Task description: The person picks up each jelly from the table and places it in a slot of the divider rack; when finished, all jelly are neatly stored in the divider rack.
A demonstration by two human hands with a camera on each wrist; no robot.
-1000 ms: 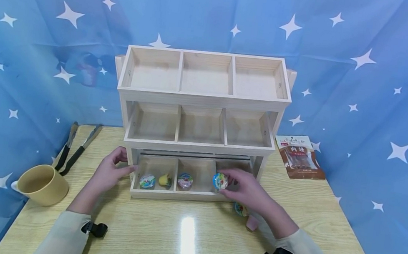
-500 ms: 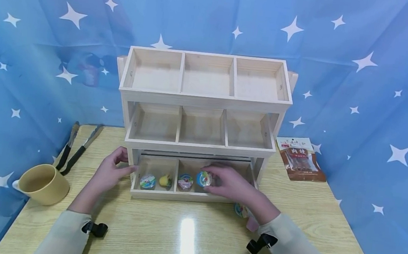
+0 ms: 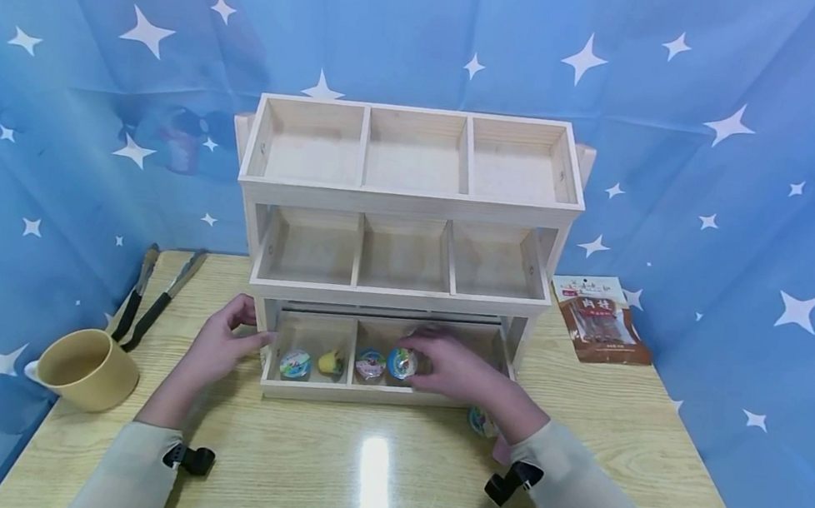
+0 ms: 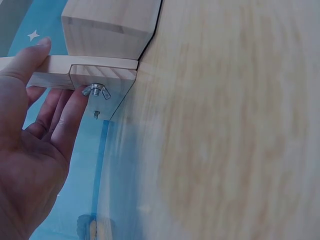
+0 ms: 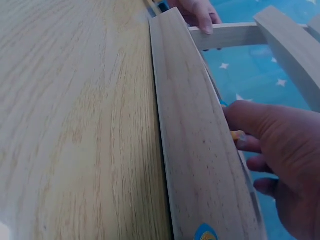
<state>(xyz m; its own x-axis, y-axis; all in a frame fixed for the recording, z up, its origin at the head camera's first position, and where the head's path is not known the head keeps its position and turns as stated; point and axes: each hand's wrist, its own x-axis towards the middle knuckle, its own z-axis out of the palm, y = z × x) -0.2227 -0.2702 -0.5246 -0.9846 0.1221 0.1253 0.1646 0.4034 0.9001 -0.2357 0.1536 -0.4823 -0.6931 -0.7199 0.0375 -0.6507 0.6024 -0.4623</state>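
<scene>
A three-tier wooden shelf rack [image 3: 410, 204] stands against the backdrop, each tier split into three compartments. My right hand [image 3: 451, 366] is inside the bottom tier's middle compartment. Its thumb and fingers pinch a small jelly cup [image 3: 402, 363] with a blue-rimmed lid, just right of a jelly cup with a pinkish lid [image 3: 370, 364]. In the left compartment lie a jelly cup with a green-blue lid [image 3: 295, 364] and a yellow one [image 3: 330, 362]. At the rack's left side, my left hand [image 4: 45, 145] grips the wooden side frame [image 4: 102, 75] near a wing nut, thumb above and fingers below.
Another jelly cup [image 3: 482, 422] and a pink piece [image 3: 502, 451] lie on the table, partly under my right forearm. A yellow mug [image 3: 87, 368] and black-handled tongs [image 3: 155, 313] are at the left. A brown snack packet [image 3: 602, 322] lies at the right.
My right hand has moved left with the jelly cup, from the divider by the right compartment into the middle one, beside the pinkish cup. The left hand has stayed on the frame.
</scene>
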